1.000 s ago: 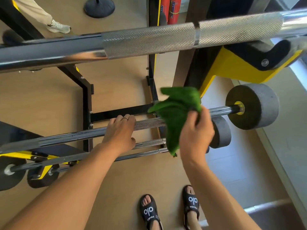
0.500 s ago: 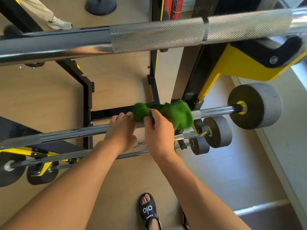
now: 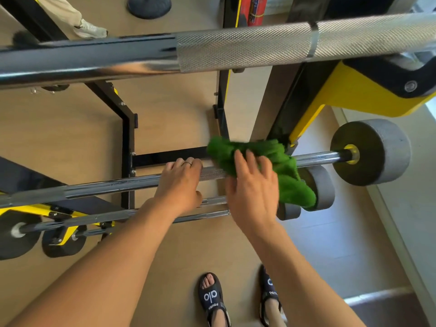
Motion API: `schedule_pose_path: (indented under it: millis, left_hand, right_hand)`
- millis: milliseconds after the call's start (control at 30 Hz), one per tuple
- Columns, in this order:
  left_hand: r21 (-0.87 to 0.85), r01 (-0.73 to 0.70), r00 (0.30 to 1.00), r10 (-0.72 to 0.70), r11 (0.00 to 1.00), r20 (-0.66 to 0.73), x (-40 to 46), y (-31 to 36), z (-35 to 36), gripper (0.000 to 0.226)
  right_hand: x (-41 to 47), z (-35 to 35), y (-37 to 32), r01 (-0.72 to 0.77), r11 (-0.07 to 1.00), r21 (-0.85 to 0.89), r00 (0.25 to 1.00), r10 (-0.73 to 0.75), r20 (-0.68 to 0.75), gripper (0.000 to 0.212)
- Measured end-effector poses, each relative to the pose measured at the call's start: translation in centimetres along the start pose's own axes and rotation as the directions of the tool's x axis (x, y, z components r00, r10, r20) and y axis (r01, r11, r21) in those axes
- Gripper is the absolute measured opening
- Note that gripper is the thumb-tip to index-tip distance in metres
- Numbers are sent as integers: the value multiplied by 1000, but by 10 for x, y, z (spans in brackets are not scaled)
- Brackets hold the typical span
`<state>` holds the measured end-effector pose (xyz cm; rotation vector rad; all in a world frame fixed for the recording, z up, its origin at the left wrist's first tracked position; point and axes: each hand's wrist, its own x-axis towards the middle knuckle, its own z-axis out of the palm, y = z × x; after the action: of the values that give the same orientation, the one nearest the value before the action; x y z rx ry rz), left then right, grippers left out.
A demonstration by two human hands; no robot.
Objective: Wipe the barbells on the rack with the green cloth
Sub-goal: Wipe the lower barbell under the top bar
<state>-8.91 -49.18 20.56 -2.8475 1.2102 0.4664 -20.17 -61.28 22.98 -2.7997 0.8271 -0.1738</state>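
A chrome barbell (image 3: 106,187) with a grey end weight (image 3: 377,152) lies across the yellow-and-black rack (image 3: 313,114). My left hand (image 3: 180,182) wraps over its bar near the middle. The green cloth (image 3: 266,152) is draped over the same bar just right of that hand, one end hanging down. My right hand (image 3: 253,187) presses on the cloth with fingers spread over it. A thick knurled barbell (image 3: 236,48) crosses the top of the view, close to the camera. Two thinner barbells (image 3: 113,217) rest lower on the rack.
Small grey weights (image 3: 323,187) sit at the lower bars' right ends, black ones (image 3: 16,234) at the left. My sandalled feet (image 3: 212,298) stand on the wooden floor. Another person's shoe (image 3: 90,30), a round black base (image 3: 148,5) and a red extinguisher (image 3: 256,10) lie beyond the rack.
My right hand slid the cloth along the bar: first left up against my left hand, then back right, where it now spreads out with one end hanging. My left hand kept its grip.
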Motion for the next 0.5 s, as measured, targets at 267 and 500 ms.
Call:
schedule_pose_path:
  millis: [267, 500]
  left_hand:
    - [4, -17, 1000, 17, 1000, -6, 0, -2, 3, 56]
    - [-3, -19, 1000, 19, 1000, -18, 1, -3, 5, 54]
  right_hand:
    - [44, -15, 38, 459, 879, -129, 829, -371, 418, 82]
    - [86, -6, 17, 454, 881, -131, 751, -300, 588, 19]
